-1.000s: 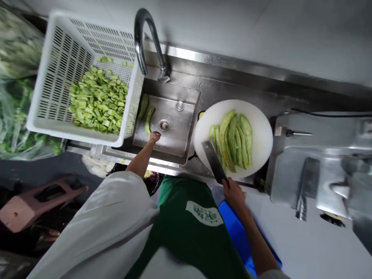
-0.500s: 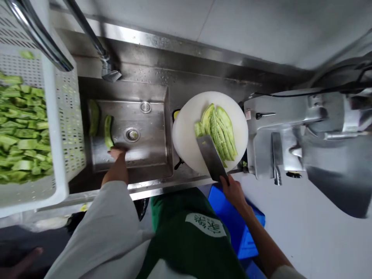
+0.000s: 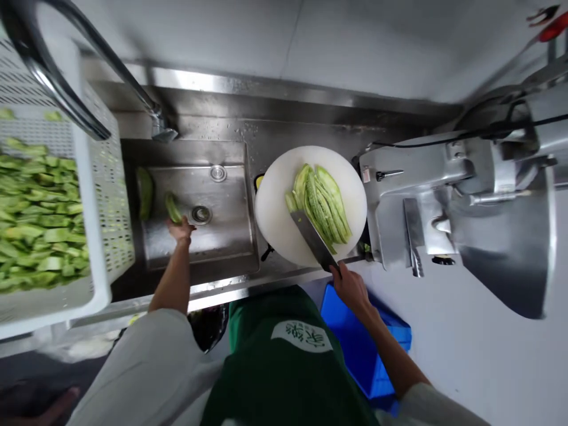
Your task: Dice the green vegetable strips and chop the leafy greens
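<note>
My left hand (image 3: 181, 229) is in the steel sink (image 3: 213, 242), with its fingers round the near end of a green gourd (image 3: 172, 207). A second gourd (image 3: 145, 192) lies along the sink's left wall. My right hand (image 3: 348, 285) grips the handle of a cleaver (image 3: 314, 239), whose blade rests at the lower left edge of the sliced gourd (image 3: 326, 204). These long pale green slices lie side by side on the round white cutting board (image 3: 275, 213).
A white basket (image 3: 100, 236) of cut green pieces stands at the left, under a curved faucet (image 3: 57, 89). A metal machine (image 3: 412, 171) with another knife (image 3: 413, 231) is at the right. A blue crate (image 3: 355, 349) sits below the counter.
The gourd in my left hand has its far end lower and tilts differently, with the hand now around its near end. My right hand still holds the cleaver at the slices. The view has shifted slightly.
</note>
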`<action>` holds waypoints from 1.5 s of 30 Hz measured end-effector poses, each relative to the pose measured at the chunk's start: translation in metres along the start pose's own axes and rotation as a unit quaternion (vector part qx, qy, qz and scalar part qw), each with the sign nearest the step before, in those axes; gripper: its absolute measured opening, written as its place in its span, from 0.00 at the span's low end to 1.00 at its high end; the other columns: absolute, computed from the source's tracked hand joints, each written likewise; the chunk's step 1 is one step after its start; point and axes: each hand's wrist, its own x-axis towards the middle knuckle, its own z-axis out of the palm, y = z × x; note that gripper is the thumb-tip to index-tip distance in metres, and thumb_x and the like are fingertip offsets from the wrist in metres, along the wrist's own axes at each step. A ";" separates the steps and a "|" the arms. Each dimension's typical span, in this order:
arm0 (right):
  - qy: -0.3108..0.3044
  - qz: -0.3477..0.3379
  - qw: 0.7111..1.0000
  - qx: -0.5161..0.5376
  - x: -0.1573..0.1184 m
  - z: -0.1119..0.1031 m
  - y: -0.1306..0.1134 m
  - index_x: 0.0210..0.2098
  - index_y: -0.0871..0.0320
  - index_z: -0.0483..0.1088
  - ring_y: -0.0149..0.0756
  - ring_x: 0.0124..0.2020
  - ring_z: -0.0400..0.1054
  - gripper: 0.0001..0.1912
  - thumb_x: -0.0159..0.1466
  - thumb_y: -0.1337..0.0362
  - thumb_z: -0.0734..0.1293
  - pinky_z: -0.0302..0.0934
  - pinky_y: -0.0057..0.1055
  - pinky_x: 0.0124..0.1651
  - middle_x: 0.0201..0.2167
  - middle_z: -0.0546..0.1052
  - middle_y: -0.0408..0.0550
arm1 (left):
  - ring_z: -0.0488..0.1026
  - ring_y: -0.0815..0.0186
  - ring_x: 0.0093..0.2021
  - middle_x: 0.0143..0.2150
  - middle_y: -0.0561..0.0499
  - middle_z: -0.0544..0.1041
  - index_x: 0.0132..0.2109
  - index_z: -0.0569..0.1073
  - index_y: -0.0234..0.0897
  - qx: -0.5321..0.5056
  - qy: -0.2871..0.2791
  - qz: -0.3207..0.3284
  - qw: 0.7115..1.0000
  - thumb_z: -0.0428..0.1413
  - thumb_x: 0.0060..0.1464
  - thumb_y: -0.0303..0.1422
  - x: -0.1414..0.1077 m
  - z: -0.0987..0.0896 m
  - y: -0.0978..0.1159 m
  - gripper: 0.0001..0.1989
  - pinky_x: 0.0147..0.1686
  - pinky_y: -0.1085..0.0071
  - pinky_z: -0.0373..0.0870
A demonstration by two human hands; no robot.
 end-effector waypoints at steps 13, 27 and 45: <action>0.020 -0.054 0.996 0.069 0.032 -0.044 0.023 0.54 0.61 0.68 0.47 0.45 0.76 0.22 0.76 0.54 0.51 0.58 0.34 0.45 0.42 0.80 0.59 | 0.58 0.74 0.15 0.22 0.56 0.69 0.35 0.73 0.38 -0.111 -0.229 0.046 0.966 0.64 0.49 0.51 -0.179 -0.097 0.162 0.21 0.14 0.76 0.53; 0.047 -0.108 0.992 0.036 0.025 -0.051 0.015 0.53 0.62 0.67 0.46 0.45 0.77 0.21 0.77 0.58 0.49 0.63 0.34 0.46 0.41 0.80 0.61 | 0.72 0.57 0.46 0.47 0.43 0.73 0.46 0.77 0.38 -0.017 0.034 0.326 0.944 0.62 0.57 0.39 -0.164 0.087 0.202 0.13 0.47 0.57 0.73; 0.038 -0.199 0.977 -0.064 0.021 -0.094 -0.047 0.55 0.64 0.66 0.48 0.46 0.78 0.18 0.75 0.64 0.51 0.67 0.37 0.48 0.40 0.81 0.62 | 0.70 0.58 0.50 0.43 0.46 0.75 0.40 0.77 0.42 0.015 0.012 0.460 0.888 0.55 0.64 0.35 -0.161 0.123 0.154 0.06 0.53 0.55 0.70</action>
